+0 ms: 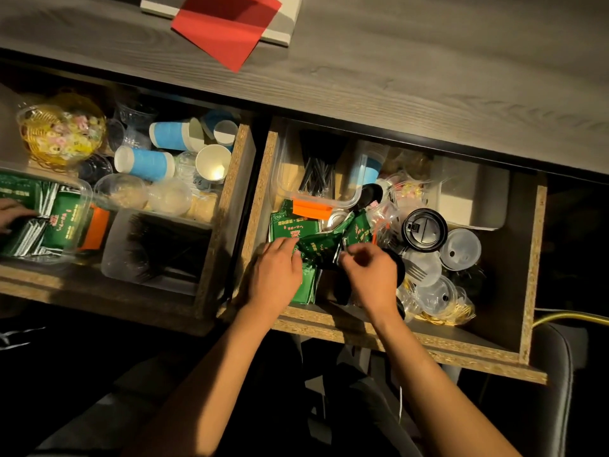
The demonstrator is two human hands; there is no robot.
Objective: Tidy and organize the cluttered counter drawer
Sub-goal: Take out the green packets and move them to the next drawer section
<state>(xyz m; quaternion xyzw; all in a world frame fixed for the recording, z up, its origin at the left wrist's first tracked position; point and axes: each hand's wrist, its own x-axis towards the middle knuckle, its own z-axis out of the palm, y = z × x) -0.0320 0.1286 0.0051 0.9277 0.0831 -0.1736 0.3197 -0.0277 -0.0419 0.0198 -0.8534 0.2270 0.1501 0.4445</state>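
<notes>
Drawer (R) (530,258): pulled out from under bench (428,77), centre-right of view; cluttered.
Green packets (296,229): heap at drawer's near-left, some crumpled, just near of the clear tub.
L hand (275,272): on the packets, fingers (286,244) curled over one packet's edge, gripping it.
R hand (369,272): just right of L hand, fingers bent in a narrow pinch at a packet corner; blurred, can't tell if it really holds it.
Clear tub (316,179): far-left in drawer, orange clip on near rim, black cutlery inside.
Black lid (425,229): right of packets, on top of the lid pile.
Clear lids (459,249): near-right area, w/ a clear fork (415,273) among them.
White box (471,196): far-right of drawer.
Drawer (L) (227,206): also open; blue/white paper cups (145,163), clear cups, yellow basket (62,130), more green packets in a clear tub w/ another person's hand (13,214) on them.
Bench top: red sheet (224,28) over a white pad, far side.
</notes>
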